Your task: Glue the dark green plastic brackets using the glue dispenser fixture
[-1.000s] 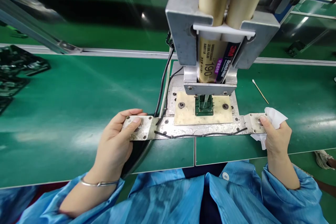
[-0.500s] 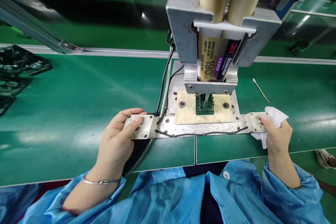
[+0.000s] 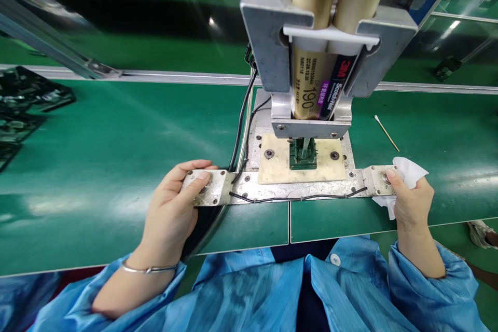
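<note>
My left hand [image 3: 175, 197] grips the left push-button box [image 3: 220, 187] of a metal fixture, thumb on its round button. At the other end, my right hand [image 3: 414, 202] has its thumb on the button of the right button box [image 3: 375, 180]. A white tissue [image 3: 408, 172] is tucked between that hand and the box. Between them a small green circuit board [image 3: 302, 158] sits in a cream plate [image 3: 268, 171]. Straight above it, a twin-barrel adhesive cartridge [image 3: 315, 83] is clamped in a metal dispenser [image 3: 264, 36], its clear nozzle [image 3: 306, 144] reaching down to the board.
Several dark circuit boards [image 3: 35, 88] lie at the far left of the green table [image 3: 155, 129]. A cotton swab [image 3: 386, 133] lies to the right of the dispenser. Black cables [image 3: 243, 119] run down the fixture's left side. A metal rail [image 3: 175, 77] crosses behind.
The dispenser and its cartridge appear shifted very slightly up and left in the view. Both hands keep their places on the button boxes.
</note>
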`<move>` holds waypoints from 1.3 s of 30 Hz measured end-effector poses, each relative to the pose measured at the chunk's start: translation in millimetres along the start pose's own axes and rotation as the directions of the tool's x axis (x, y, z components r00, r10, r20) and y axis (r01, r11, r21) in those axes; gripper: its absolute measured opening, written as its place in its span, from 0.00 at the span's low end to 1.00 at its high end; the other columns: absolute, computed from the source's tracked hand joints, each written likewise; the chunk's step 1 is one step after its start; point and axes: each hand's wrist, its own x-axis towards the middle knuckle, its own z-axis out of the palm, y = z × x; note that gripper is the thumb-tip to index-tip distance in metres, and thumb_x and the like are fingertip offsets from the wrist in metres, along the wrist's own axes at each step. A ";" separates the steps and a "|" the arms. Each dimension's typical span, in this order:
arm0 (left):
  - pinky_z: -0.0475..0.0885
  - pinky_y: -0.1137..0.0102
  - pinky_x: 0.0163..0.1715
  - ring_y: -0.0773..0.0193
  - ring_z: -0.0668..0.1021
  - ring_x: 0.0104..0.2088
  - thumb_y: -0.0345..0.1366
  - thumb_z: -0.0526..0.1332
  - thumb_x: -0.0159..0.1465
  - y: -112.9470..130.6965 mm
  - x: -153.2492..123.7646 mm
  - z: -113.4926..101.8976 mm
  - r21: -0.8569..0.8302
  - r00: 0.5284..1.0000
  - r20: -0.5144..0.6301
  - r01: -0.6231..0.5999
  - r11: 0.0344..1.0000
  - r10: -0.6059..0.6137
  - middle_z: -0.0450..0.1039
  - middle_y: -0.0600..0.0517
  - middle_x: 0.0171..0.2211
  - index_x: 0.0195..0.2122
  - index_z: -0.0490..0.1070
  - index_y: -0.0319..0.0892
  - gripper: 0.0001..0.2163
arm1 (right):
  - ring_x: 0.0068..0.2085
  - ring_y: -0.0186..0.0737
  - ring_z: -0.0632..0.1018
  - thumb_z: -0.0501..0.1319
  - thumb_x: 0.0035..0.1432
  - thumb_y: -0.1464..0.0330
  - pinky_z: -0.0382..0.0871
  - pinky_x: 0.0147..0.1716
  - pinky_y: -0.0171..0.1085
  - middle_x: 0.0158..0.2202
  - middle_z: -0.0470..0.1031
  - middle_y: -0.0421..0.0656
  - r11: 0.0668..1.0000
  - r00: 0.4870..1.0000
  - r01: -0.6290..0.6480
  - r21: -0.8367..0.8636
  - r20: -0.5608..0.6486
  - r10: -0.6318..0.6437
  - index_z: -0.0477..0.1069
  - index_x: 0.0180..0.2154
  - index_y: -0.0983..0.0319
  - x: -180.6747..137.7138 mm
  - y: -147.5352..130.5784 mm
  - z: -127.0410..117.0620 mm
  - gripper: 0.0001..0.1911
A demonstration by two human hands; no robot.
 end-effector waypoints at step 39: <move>0.72 0.80 0.27 0.68 0.76 0.29 0.40 0.75 0.46 -0.7 1.0 -0.4 -0.003 1.000 0.008 -0.001 1.000 0.001 0.78 0.53 0.32 0.37 0.76 0.42 0.18 | 0.44 0.54 0.79 0.74 0.41 0.54 0.75 0.44 0.49 0.42 0.79 0.49 1.000 0.999 -0.028 0.004 0.020 0.028 0.77 0.47 0.63 -0.5 0.1 0.1 0.32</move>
